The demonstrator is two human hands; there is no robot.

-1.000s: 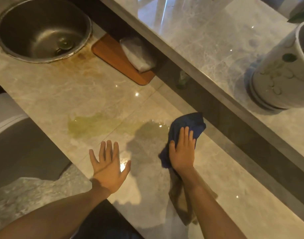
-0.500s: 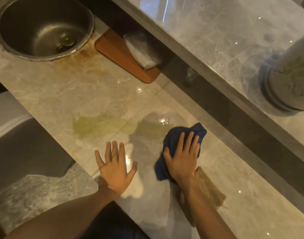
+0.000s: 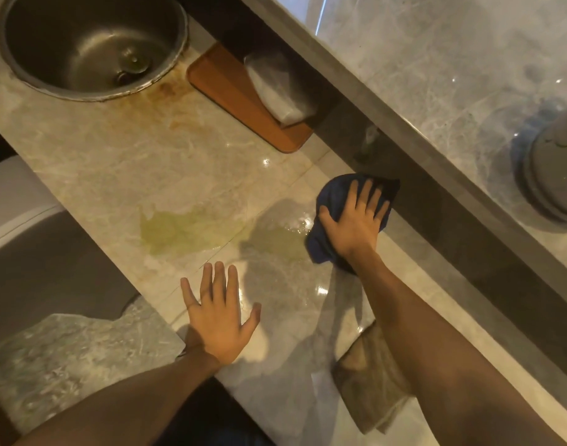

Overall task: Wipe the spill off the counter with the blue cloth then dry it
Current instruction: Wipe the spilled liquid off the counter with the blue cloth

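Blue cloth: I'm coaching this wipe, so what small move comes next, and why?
Probably sweep the blue cloth leftward under the right hand through the greenish spill. The cloth sits at the puddle's right edge, and most of the liquid lies unwiped to its left.

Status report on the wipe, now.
Right hand pressing blue cloth at spill's right edge. Left hand flat on counter, empty. Greenish spill mostly unwiped. Path clear.

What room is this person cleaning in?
Probably a kitchen. There is a round metal sink set in a marble counter, and a wooden cutting board lies beside it.
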